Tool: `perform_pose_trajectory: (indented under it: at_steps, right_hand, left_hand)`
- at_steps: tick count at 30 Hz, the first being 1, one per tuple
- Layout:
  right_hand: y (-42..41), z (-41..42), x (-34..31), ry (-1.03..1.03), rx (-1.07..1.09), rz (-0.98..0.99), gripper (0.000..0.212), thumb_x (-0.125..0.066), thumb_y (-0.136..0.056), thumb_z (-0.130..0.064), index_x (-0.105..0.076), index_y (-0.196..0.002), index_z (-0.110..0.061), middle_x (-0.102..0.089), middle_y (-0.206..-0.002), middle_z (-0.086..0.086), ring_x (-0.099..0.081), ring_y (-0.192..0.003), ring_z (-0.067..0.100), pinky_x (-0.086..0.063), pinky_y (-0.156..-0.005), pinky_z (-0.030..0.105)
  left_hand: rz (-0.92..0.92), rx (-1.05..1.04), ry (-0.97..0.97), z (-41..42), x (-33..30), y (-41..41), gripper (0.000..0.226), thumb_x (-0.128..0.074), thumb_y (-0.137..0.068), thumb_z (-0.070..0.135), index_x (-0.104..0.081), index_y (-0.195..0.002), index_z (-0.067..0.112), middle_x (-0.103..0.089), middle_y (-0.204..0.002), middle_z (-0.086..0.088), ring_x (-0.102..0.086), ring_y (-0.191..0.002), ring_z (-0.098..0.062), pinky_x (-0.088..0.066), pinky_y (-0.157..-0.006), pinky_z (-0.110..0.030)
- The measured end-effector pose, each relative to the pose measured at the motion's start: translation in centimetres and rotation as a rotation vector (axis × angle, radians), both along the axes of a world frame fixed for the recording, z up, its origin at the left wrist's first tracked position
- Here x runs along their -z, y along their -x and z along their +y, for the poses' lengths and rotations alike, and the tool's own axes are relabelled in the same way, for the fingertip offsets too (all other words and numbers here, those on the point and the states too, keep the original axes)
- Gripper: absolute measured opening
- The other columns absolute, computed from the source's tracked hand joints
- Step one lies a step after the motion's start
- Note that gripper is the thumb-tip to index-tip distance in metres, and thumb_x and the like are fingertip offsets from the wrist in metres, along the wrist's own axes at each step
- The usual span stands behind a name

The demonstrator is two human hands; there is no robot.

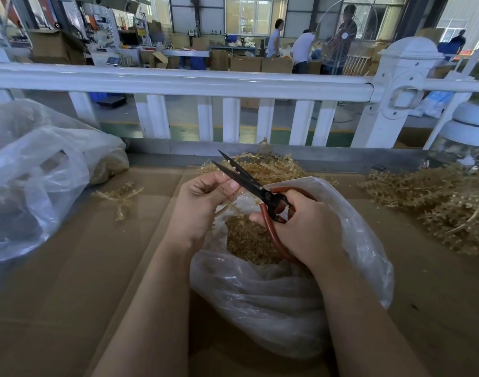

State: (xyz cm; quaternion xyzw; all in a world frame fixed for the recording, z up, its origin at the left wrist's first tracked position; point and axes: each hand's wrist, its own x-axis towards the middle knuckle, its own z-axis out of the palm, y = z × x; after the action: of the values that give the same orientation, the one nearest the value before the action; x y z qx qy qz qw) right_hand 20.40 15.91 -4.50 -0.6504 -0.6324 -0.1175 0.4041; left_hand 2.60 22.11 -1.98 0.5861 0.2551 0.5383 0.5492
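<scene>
Scissors (246, 182) in right hand (306, 227); sprig (224, 208) pinched by left hand (203, 202).

The cardboard-covered worktop (69, 268) carries a big crumpled plastic bag (28, 186) at the left, with a loose tan sprig (121, 195) lying just beside it. A heap of similar sprigs (437, 208) sits at the right. Behind runs a white railing (178, 83). Beyond it are stacked cartons (246, 63) and several people (302, 47) near a pedestal fan (344, 36).
</scene>
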Motion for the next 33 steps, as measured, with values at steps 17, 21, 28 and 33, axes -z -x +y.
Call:
perform_pose_trajectory:
  at_steps: [17,21,28,33]
  right_hand:
    - [0.12,-0.28,-0.39,-0.013,-0.016,-0.038,0.067,-0.045,-0.075,-0.085,-0.060,-0.081,-0.020,-0.061,-0.072,-0.012,-0.054,-0.061,0.006,-0.038,-0.055,0.011]
    - [0.15,-0.31,-0.37,0.005,-0.005,-0.021,0.063,-0.049,-0.074,-0.084,-0.060,-0.077,-0.022,-0.057,-0.071,-0.017,-0.051,-0.061,0.002,-0.032,-0.058,0.004]
    - [0.04,-0.10,-0.10,0.024,-0.019,-0.010,0.069,-0.045,-0.073,-0.088,-0.065,-0.083,-0.023,-0.066,-0.073,-0.014,-0.059,-0.064,0.004,-0.050,-0.059,0.016]
    - [0.07,-0.11,-0.09,0.022,-0.042,0.020,0.073,-0.042,-0.072,-0.090,-0.068,-0.087,-0.023,-0.068,-0.075,-0.014,-0.061,-0.066,0.005,-0.052,-0.061,0.018]
  left_hand:
    - [0.027,0.042,-0.072,0.02,0.13,0.08,0.014,-0.070,-0.073,0.013,-0.080,-0.079,0.020,-0.076,-0.085,0.002,-0.070,-0.082,-0.009,-0.053,-0.074,-0.020]
    - [0.028,0.056,-0.055,0.23,0.29,0.15,0.013,-0.070,-0.074,0.014,-0.077,-0.085,0.011,-0.076,-0.085,0.000,-0.069,-0.082,-0.010,-0.053,-0.074,-0.021]
    - [0.023,0.094,-0.038,0.30,0.51,-0.07,0.021,-0.067,-0.078,0.014,-0.068,-0.090,-0.003,-0.069,-0.085,-0.008,-0.061,-0.078,-0.014,-0.052,-0.073,-0.022]
    - [0.008,0.118,-0.025,0.28,0.48,-0.06,0.008,-0.066,-0.078,0.012,-0.071,-0.081,0.006,-0.067,-0.069,0.006,-0.055,-0.062,-0.003,-0.046,-0.063,-0.015]
